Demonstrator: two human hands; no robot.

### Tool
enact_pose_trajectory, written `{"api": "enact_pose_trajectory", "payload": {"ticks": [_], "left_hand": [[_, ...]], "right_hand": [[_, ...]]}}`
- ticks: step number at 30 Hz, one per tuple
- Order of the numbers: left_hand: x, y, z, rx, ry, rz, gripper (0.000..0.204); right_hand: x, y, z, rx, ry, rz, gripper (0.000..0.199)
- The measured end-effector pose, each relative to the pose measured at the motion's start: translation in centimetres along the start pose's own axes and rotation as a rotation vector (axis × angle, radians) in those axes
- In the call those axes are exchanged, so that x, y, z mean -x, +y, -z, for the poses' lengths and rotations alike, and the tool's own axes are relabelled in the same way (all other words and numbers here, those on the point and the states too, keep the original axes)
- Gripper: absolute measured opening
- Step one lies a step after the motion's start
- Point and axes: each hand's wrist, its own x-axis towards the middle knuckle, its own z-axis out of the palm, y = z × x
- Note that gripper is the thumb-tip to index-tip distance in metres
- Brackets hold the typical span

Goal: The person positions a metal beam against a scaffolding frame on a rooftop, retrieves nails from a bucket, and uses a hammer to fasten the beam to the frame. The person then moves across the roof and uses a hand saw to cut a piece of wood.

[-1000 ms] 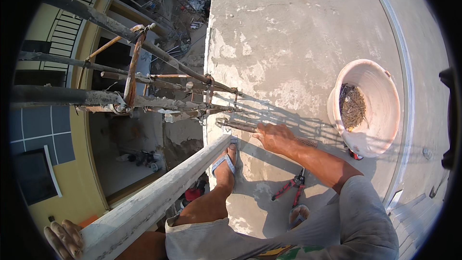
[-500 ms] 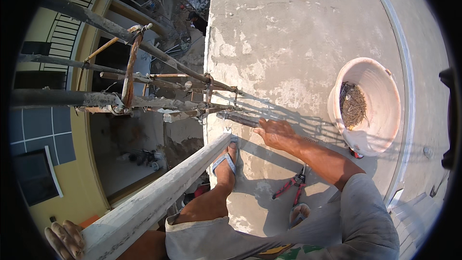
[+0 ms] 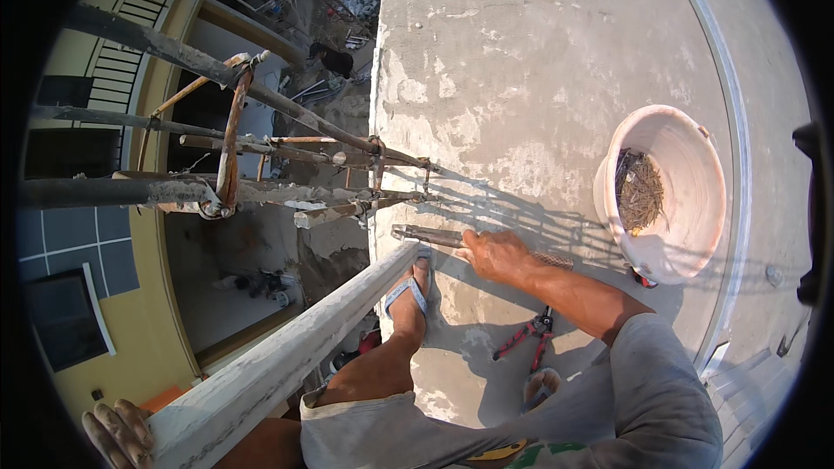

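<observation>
Fingers [image 3: 473, 245] of a person's right hand [image 3: 497, 254] close fully around the handle of a dark metal tool [image 3: 426, 234], its textured grip showing behind the fist and its far end just above the tip of a whitish beam [image 3: 287, 347] at the edge of a concrete slab [image 3: 556, 61]. The left hand [image 3: 120, 432], at lower left, holds the beam's near end, its dusty fingers bent against the side and set close together; the thumb is hidden. The beam slants across the open drop to a point beside a sandaled foot [image 3: 407, 304]; whether the tool touches it cannot be told. Red-handled pliers [image 3: 527, 337] lie on the slab below the right forearm, handles spread, near a second sandal [image 3: 540, 385]. To the right, a pale pink tub [image 3: 691, 200] holds a heap of brownish nails [image 3: 641, 194]. Poles [image 3: 182, 50] lashed together reach in from the left toward the slab's edge, beyond them a yellow building [image 3: 135, 330], while a figure in dark clothing [image 3: 334, 61] appears on the ground below.
</observation>
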Motion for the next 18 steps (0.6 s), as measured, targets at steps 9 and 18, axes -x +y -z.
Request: {"api": "enact_pose_trajectory", "payload": {"ticks": [9,18], "left_hand": [[0.1,0.4,0.0,0.085,-0.028,0.052,0.058],[0.3,0.3,0.4,0.141,-0.147,0.064,0.05]], "right_hand": [[0.9,0.1,-0.1,-0.091,0.144,0.159,0.037],[1.3,-0.1,0.1,-0.11,0.105,0.114,0.035]]}}
